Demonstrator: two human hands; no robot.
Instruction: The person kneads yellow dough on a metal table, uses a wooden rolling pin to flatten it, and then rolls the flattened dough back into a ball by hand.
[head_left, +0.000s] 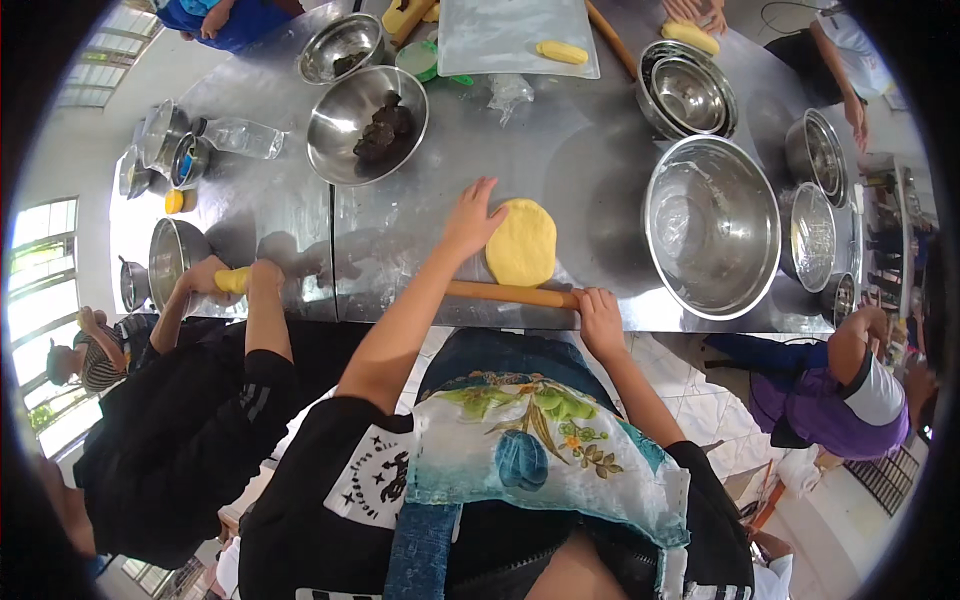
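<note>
A flattened oval of yellow dough (523, 244) lies on the steel table before me. My left hand (474, 217) is at its upper left edge, fingers apart, the thumb touching or just above the dough. My right hand (598, 311) grips the right end of a wooden rolling pin (514, 293), which lies across the dough's near edge, close to the table's front edge. The pin's left end reaches behind my left forearm. Beyond the dough, to the left, a steel bowl (330, 142) holds dark brown lumps (384, 131). A crumpled clear plastic piece (511, 96) lies farther back.
A large steel bowl (712, 229) stands at right, nested bowls (686, 90) behind it. A pale mat (517, 37) bears a yellow dough roll (562, 52). At left, a co-worker's hands (266, 279) hold yellow dough (233, 280). Other people stand around the table.
</note>
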